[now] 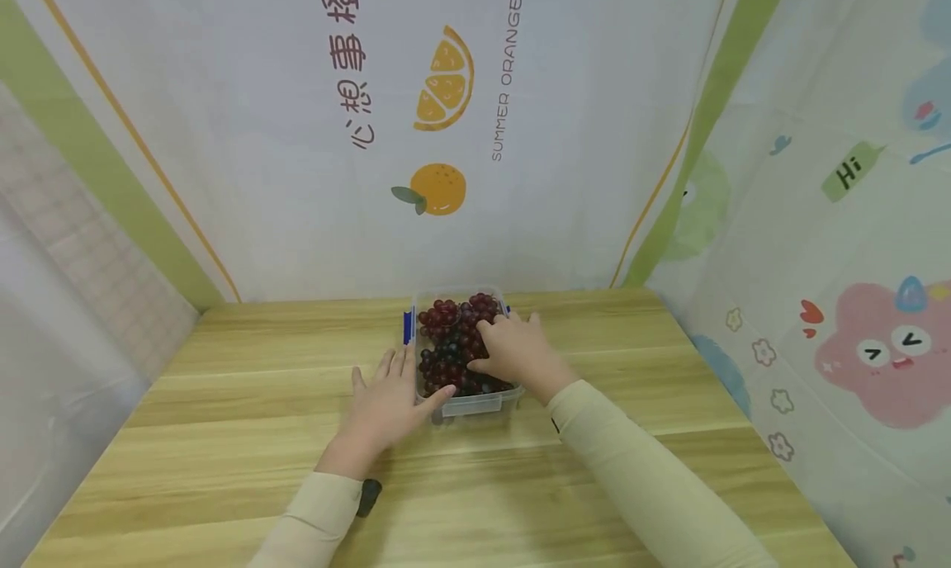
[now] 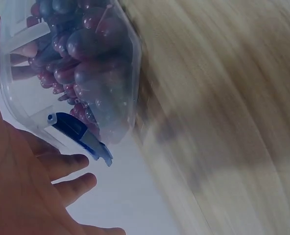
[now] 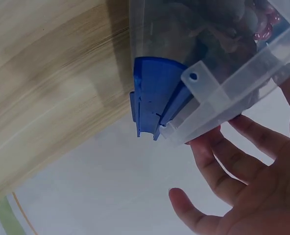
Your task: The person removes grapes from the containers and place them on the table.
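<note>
A clear plastic container (image 1: 471,406) filled with dark red and purple grapes (image 1: 446,357) stands on the table, with no lid over the fruit. Blue clasps (image 3: 157,93) hang folded out from its sides. My left hand (image 1: 386,407) lies along the left side, fingers spread and fairly straight, thumb reaching over the near left corner. Across the right rim my right hand (image 1: 520,353) reaches in, thumb and a finger on the top grapes. From the right wrist view its fingers are loosely extended by the rim, with no grape seen pinched between them.
The wood-grain table (image 1: 594,485) reaches to a white printed cloth (image 1: 282,180) hanging right behind the container. More patterned cloth (image 1: 817,246) hangs along the right side, and pale cloth (image 1: 67,328) along the left.
</note>
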